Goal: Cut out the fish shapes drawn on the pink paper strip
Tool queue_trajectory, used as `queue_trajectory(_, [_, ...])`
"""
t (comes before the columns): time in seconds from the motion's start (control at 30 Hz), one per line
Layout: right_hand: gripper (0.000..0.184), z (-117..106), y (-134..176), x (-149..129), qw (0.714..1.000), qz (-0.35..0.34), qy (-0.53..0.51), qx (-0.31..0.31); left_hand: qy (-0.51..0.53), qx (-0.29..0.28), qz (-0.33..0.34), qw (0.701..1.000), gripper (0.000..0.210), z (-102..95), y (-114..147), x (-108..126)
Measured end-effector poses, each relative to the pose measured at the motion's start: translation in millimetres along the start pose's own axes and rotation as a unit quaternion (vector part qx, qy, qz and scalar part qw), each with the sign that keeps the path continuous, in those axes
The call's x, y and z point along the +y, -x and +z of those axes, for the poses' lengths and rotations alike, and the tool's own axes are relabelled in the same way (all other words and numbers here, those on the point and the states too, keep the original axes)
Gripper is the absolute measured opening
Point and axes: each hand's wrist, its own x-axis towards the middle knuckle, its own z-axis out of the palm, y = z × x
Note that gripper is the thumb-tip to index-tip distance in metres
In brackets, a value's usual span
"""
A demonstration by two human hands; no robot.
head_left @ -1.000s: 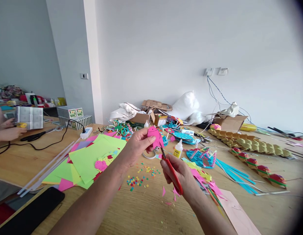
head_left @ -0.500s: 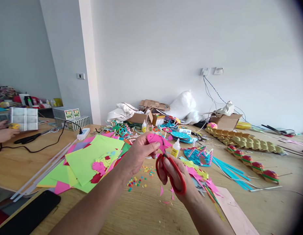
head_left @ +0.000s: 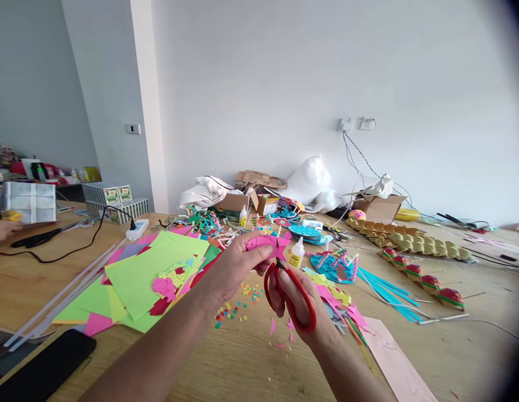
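Note:
Between the thumb and fingers of my left hand (head_left: 246, 255) is a pink paper fish (head_left: 259, 241), its tail pointing right. My right hand (head_left: 299, 296) grips red-handled scissors (head_left: 310, 321) through the loops. Their dark blades meet the paper near the tail. Below, pink paper scraps (head_left: 272, 325) and coloured paper dots (head_left: 229, 314) lie on the wooden table (head_left: 225, 368). A glue bottle (head_left: 296, 254) stands just behind the scissors. To the left, a stack of green paper sheets (head_left: 137, 273) has small pink and yellow cutouts (head_left: 165, 286) on top.
A black phone (head_left: 45, 365) lies at the front left edge. Blue strips (head_left: 387, 293), a pale pink sheet (head_left: 397, 357) and painted egg-carton strips (head_left: 429, 282) are on the right. Cardboard boxes (head_left: 234, 202) stand by the wall. Another person's hand (head_left: 5, 229) works at far left.
The fish has turned slightly in my left hand, and the scissors now sit closer to its tail. The whole view has shifted a little to the right.

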Motion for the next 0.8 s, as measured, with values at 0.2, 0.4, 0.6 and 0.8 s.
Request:
queue_trajectory(0.2, [0.035,0.0,0.9,-0.7,1.0,0.002,0.002,-0.002,-0.041,0.013,0.033,0.999,0.018,2.8,-0.3,-0.6])
queue_trajectory(0.4, [0.034,-0.2,-0.8,-1.4,1.0,-0.003,0.012,-0.006,-0.044,0.016,0.036,0.998,0.017,5.3,-0.5,-0.9])
queue_trajectory(0.6, [0.033,0.6,0.6,-2.4,1.0,0.011,0.013,0.006,-0.045,0.017,0.037,0.998,0.018,5.4,-0.9,-1.1])
queue_trajectory(0.8, [0.034,0.8,0.5,-0.4,1.0,0.018,0.009,0.02,-0.049,0.01,0.037,0.998,0.016,4.2,-0.2,-2.1])
